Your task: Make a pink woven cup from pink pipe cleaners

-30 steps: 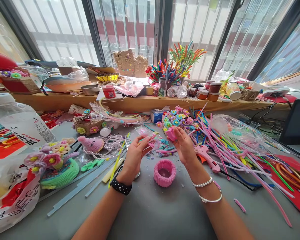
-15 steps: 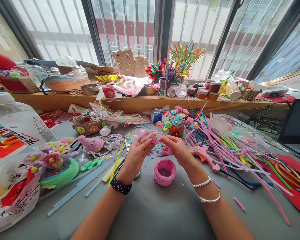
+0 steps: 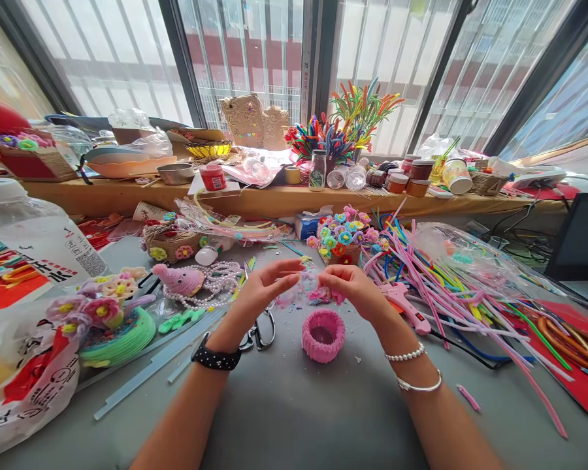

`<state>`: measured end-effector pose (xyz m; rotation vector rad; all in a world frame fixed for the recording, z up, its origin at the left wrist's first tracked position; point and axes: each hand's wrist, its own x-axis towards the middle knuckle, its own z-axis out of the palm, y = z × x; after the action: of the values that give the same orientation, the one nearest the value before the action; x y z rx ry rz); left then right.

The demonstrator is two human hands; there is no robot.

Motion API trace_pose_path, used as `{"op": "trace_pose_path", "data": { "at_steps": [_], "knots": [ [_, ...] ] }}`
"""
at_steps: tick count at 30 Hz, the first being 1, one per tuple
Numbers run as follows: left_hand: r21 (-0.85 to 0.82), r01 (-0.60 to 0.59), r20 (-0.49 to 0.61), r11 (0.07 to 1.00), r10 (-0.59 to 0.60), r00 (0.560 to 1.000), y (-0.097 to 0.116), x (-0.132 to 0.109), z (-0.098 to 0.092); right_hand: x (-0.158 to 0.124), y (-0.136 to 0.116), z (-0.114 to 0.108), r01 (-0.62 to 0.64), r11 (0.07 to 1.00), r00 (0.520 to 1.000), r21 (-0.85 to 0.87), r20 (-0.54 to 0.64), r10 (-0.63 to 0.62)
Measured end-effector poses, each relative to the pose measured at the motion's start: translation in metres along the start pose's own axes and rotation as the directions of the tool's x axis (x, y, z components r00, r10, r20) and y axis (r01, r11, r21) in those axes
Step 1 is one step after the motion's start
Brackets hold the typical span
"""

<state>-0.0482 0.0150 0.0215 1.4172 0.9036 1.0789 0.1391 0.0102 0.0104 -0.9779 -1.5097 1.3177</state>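
My left hand hovers over the table with fingers stretched and thumb apart, holding nothing. Across from it, my right hand has its thumb and curled fingers pressed together; anything between them is too small to make out. A clear plastic bag with pink bits lies between and below the hands, beside loose pink and blue scraps. Nearer me stands a round pink fuzzy pot, open at the top. Scissors with dark handles lie under my left wrist. To the right of my right hand rests a pink glue gun.
Pink and coloured pipe cleaners pile up at right. A basket of fuzzy flowers stands behind the hands. Left are bead strings, a pink cone figure, glue sticks and a large bottle. Jars line the sill.
Both hands were together on the pink plastic bag. My left hand has let go, opened and moved left; the bag is now down on the table. My right hand has shifted slightly right.
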Motion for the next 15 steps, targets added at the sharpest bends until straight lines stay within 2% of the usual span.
{"op": "trace_pose_path", "data": {
  "at_steps": [2, 4, 7, 10, 15],
  "knots": [
    [0.058, 0.067, 0.086, 0.996, -0.072, 0.994, -0.002, -0.001, 0.003, 0.000, -0.001, 0.001, 0.017, 1.000, 1.000, -0.005, -0.008, -0.017],
    [0.043, 0.109, 0.103, 0.993, -0.113, 0.988, -0.005, -0.001, 0.006, 0.000, -0.002, 0.002, 0.039, 0.999, 0.997, -0.004, -0.066, -0.039],
    [-0.115, 0.140, 0.004, 0.983, -0.141, 0.990, -0.008, 0.001, 0.010, 0.002, -0.002, 0.002, 0.048, 0.999, 0.983, -0.024, -0.178, -0.051],
    [-0.275, 0.141, -0.074, 0.951, -0.167, 0.983, -0.011, 0.002, 0.014, 0.003, -0.001, 0.005, 0.026, 0.997, 0.977, -0.079, -0.210, -0.042],
    [-0.318, 0.139, -0.049, 0.938, -0.163, 0.985, -0.014, 0.001, 0.017, 0.002, 0.000, 0.013, 0.046, 0.981, 0.976, -0.186, -0.200, -0.084]
  ]
}}
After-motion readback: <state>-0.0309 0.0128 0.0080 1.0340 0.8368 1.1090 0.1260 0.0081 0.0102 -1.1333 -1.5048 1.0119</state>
